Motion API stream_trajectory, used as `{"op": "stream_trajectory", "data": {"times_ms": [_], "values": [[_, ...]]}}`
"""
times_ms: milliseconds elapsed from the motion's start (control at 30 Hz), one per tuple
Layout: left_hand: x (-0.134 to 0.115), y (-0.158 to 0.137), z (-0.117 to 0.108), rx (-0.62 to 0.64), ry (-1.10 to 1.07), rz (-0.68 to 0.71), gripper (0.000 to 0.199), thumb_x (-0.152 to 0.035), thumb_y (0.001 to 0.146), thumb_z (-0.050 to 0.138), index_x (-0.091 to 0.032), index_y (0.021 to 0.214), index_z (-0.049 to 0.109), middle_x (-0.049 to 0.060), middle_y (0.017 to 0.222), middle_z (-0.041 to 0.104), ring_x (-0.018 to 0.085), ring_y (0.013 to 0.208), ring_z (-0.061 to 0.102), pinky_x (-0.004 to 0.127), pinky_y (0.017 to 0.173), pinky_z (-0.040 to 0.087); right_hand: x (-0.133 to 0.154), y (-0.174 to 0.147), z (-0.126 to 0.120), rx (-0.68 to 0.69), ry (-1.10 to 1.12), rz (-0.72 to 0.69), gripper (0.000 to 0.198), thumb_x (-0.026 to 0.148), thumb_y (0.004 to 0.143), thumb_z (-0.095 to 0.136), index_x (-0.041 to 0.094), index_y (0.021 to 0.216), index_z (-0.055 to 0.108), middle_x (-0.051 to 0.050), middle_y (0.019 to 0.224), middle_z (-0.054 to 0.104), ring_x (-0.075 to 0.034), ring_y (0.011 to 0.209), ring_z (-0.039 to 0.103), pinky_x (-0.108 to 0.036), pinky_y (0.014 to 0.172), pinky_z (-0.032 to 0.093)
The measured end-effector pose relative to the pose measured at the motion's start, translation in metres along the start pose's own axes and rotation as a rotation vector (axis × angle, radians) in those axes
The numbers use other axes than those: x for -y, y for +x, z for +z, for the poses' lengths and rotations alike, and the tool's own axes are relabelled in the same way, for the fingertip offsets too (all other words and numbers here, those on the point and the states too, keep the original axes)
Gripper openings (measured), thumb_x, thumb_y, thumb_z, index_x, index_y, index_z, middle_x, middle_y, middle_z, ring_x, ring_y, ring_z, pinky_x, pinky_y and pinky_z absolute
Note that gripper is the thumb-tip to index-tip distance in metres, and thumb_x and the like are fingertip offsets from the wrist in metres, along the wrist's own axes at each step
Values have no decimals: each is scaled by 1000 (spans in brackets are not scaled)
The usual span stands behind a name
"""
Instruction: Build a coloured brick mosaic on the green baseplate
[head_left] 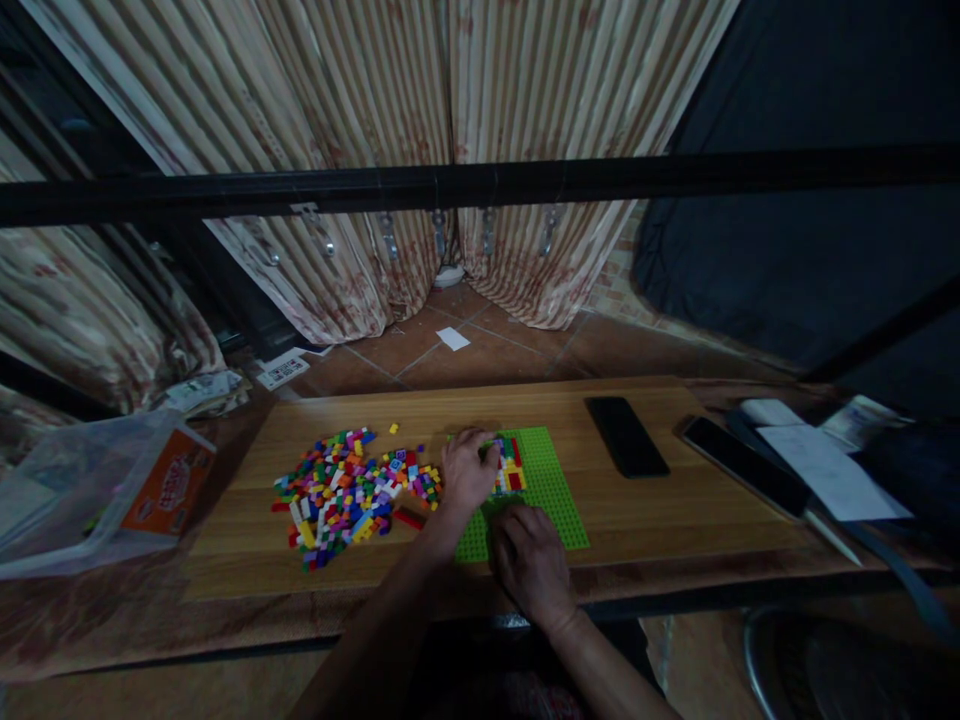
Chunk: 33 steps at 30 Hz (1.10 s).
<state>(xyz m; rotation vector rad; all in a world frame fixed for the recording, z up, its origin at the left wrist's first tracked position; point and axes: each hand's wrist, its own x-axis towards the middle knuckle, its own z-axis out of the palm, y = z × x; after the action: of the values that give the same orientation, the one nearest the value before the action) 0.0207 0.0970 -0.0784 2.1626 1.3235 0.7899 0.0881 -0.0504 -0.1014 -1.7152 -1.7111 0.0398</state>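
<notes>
A green studded baseplate (553,490) lies on the wooden board, with a patch of red, white, yellow and blue toy bricks (513,465) built on it. My left hand (469,472) reaches over the left side of this patch, its fingers bent and its thumb beside the bricks. Whatever those fingers grip is hidden. Nearer to me, my right hand (531,560) rests at the plate's front edge with its fingers curled under, so their contents do not show. Left of my left hand spreads a heap of loose coloured bricks (352,495).
The wooden board (697,490) bears a black phone (627,436); another dark phone (746,465) lies farther right, beside white paper (832,470). A clear plastic box (67,500) with an orange label stands at left. A black bar (525,183) crosses before the curtains (360,90).
</notes>
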Motion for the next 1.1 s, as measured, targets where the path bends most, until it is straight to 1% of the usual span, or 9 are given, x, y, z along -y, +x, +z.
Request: {"op": "stream_trajectory", "data": {"times_ms": [200, 367, 600, 1100], "values": [[-2, -1, 1, -14, -9, -37, 19, -29, 86, 56, -26, 99, 70, 1, 109, 69, 19, 106, 58, 38, 99, 39, -1, 0, 1, -20, -4, -20, 15, 15, 89, 49, 20, 92, 63, -7, 91, 59, -22, 87, 52, -36, 76, 44], [-3, -2, 3, -39, -11, -27, 18, -28, 86, 56, -25, 98, 70, 2, 107, 69, 19, 104, 58, 38, 97, 38, -1, 0, 1, -11, -7, -16, 15, 17, 90, 48, 20, 91, 62, -8, 91, 59, -22, 88, 51, -36, 77, 44], [-3, -2, 5, -45, -6, -26, 17, -28, 86, 57, -25, 98, 69, 2, 105, 69, 19, 103, 57, 38, 97, 37, 0, 1, 0, -23, -16, -25, 15, 16, 89, 48, 21, 91, 63, -7, 88, 59, -21, 85, 52, -34, 73, 44], [-4, -4, 5, -52, 2, -29, 16, -28, 86, 57, -26, 97, 69, 1, 104, 69, 19, 102, 57, 38, 97, 35, 0, 0, 0, -6, -16, -10, 16, 16, 89, 48, 20, 93, 62, -7, 91, 59, -22, 87, 52, -36, 76, 44]]}}
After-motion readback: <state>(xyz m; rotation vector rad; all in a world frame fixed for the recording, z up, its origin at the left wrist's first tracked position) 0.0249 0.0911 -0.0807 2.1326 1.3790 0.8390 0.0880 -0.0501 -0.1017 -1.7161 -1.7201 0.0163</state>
